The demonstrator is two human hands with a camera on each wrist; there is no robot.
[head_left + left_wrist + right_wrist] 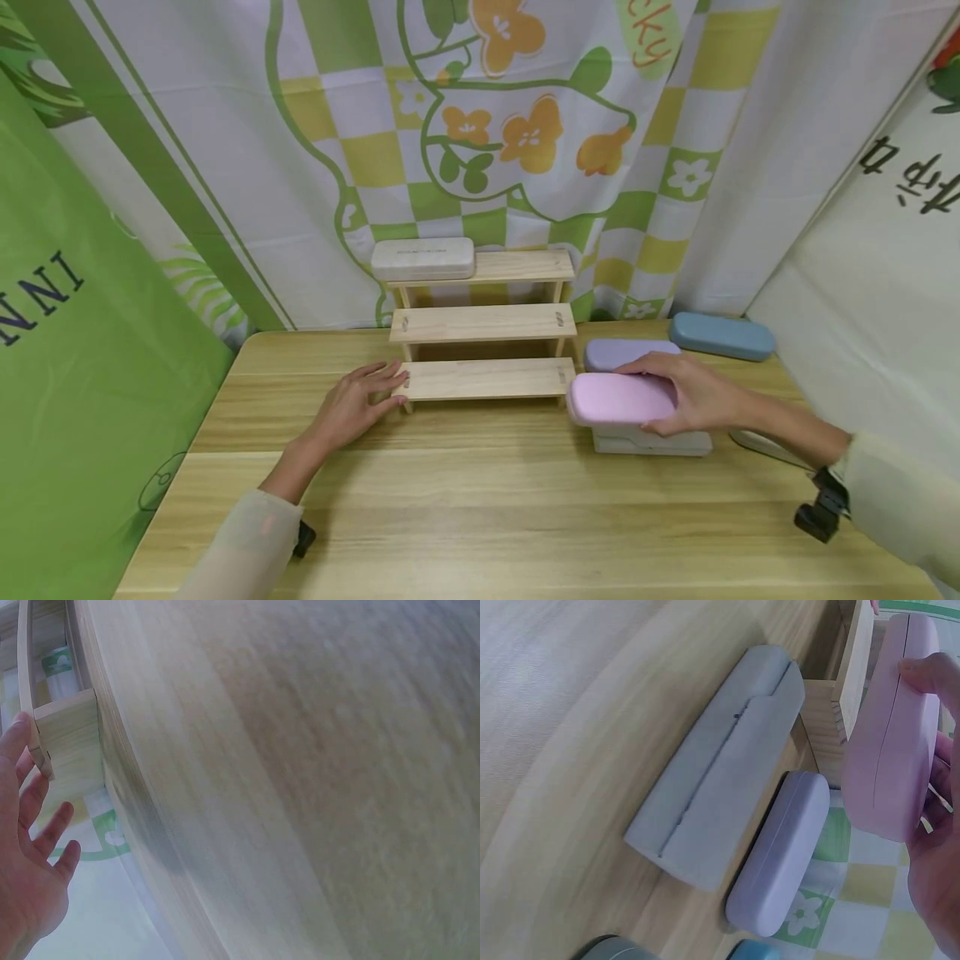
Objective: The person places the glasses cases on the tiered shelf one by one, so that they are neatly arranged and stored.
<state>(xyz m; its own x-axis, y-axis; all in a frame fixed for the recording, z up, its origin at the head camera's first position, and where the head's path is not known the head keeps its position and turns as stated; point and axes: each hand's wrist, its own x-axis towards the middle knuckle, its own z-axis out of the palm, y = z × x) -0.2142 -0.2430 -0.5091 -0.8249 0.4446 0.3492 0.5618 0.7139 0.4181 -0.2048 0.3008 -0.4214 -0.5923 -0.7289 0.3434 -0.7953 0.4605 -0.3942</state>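
My right hand (686, 392) grips a pink glasses case (618, 398) between thumb and fingers, held above a white case (652, 443) and in front of a lavender case (626, 353). In the right wrist view the pink case (892, 727) hangs off the table, close by the end of the wooden shelf. The fingertips of my left hand (348, 412) touch the left end of the lowest step of a three-tier wooden shelf (483, 379); its fingers are spread and fairly straight. On the shelf's top step, at the left, lies a white case (423, 258) with small lettering.
A blue case (722, 336) lies at the table's back right corner. Partly behind the right forearm is another pale case (772, 446). Patterned curtain cloth (480, 167) hangs right behind the shelf, and a green cloth (90, 375) borders the wooden table (450, 517) at left.
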